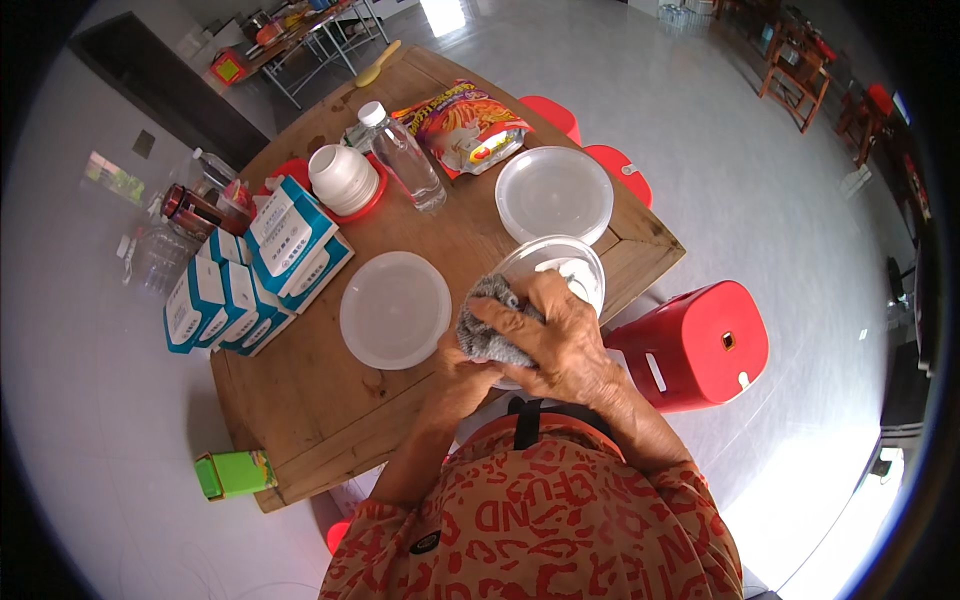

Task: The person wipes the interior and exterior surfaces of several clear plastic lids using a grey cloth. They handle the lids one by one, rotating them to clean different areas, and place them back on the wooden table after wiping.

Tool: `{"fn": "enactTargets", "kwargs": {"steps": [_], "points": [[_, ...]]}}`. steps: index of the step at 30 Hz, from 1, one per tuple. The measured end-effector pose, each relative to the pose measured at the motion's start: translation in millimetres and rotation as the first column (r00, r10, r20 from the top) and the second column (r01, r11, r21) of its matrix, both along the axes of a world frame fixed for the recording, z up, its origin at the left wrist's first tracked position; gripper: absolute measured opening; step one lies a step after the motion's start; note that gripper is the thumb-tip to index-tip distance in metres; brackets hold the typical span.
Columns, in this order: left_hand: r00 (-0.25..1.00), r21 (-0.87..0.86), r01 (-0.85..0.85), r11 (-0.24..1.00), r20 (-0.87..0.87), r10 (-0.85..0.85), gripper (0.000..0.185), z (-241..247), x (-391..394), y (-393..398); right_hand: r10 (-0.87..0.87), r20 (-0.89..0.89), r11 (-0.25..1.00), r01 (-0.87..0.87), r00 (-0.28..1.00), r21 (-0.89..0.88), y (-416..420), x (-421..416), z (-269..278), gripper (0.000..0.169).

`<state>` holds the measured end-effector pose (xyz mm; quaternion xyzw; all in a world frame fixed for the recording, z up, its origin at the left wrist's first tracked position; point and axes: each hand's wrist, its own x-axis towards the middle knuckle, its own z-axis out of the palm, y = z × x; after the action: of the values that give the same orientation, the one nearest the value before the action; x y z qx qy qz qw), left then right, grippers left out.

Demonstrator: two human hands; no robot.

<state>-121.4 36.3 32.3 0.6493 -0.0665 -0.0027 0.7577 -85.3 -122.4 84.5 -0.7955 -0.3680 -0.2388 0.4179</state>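
My right hand [566, 341] grips a crumpled grey cloth [487, 330] above a clear round plastic container [590, 262] near the table's edge. Something white shows inside the container or through its wall. Beside the cloth, my left hand [461, 375] is at the container's lower left side; its fingers are partly hidden, and its hold cannot be told for certain. A translucent round plastic lid [395, 310] lies flat on the wooden table [322, 390] to the left. Beyond the container sits a stack of similar round lids or containers [555, 191].
Teal-and-white tissue packs [289, 236], stacked white bowls [341, 178], a clear plastic bottle [405, 161] and a colourful food packet [469, 127] stand on the table's far and left parts. A red plastic stool [697, 345] is at the right; a green box [236, 474] is by the lower left corner.
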Motion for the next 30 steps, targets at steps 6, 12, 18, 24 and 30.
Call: {"fn": "enactTargets", "kwargs": {"steps": [6,12,18,24,30], "points": [[0.995,-0.274,0.074,0.959,-0.038,-0.087,0.055,1,0,-2,-0.126,-0.073,0.989,0.131,0.989,0.062,-5,12,0,0.054],[0.982,-0.361,0.159,0.919,-0.042,-0.187,0.064,1,5,1,-0.247,-0.159,0.953,0.270,0.956,0.141,-16,31,-13,0.042],[0.986,-0.418,0.130,0.899,-0.044,-0.164,0.064,5,12,-2,-0.259,-0.274,0.916,0.326,0.926,0.235,-17,39,-27,0.038],[1.000,-0.315,-0.024,0.949,0.000,0.025,0.055,1,24,-4,-0.123,-0.088,0.991,0.126,0.989,0.035,1,21,-35,0.053],[0.996,-0.516,-0.025,0.856,-0.084,-0.022,0.059,-1,28,6,0.074,-0.015,0.997,-0.074,0.997,-0.005,5,10,-37,0.061]]}}
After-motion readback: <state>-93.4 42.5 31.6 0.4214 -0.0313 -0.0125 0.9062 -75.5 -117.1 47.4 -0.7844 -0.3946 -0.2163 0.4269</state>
